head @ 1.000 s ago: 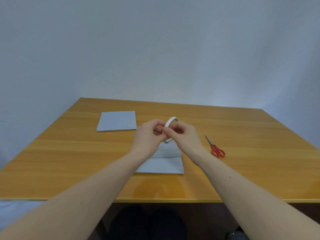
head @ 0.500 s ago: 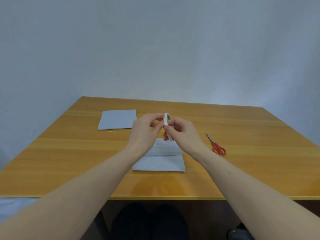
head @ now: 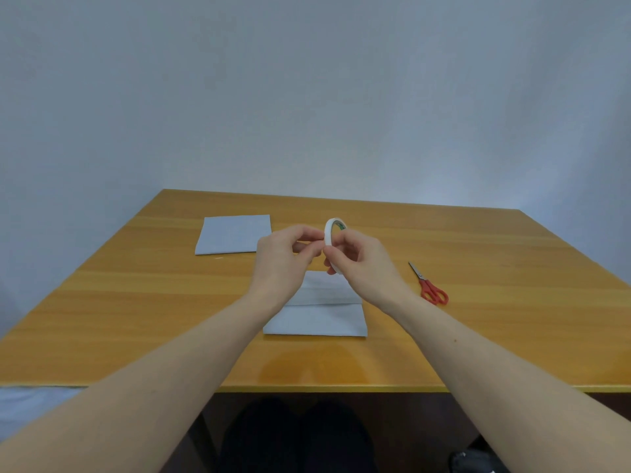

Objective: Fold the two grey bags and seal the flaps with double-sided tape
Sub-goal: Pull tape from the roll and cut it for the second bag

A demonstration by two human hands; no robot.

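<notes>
A white roll of double-sided tape stands on edge in the air above the table, gripped by my right hand. My left hand has its fingertips curled against the roll's left face, pinching at the tape. Directly below both hands lies a grey bag, folded, with its flap edge running across it. A second grey bag lies flat at the far left of the table, apart from my hands.
Red-handled scissors lie shut on the wooden table to the right of my right hand. A plain grey wall stands behind the table. The table's front edge runs below my forearms.
Both hands lifted the tape roll slightly and turned it, so the roll now shows more of its edge. The bags and scissors have not moved.
</notes>
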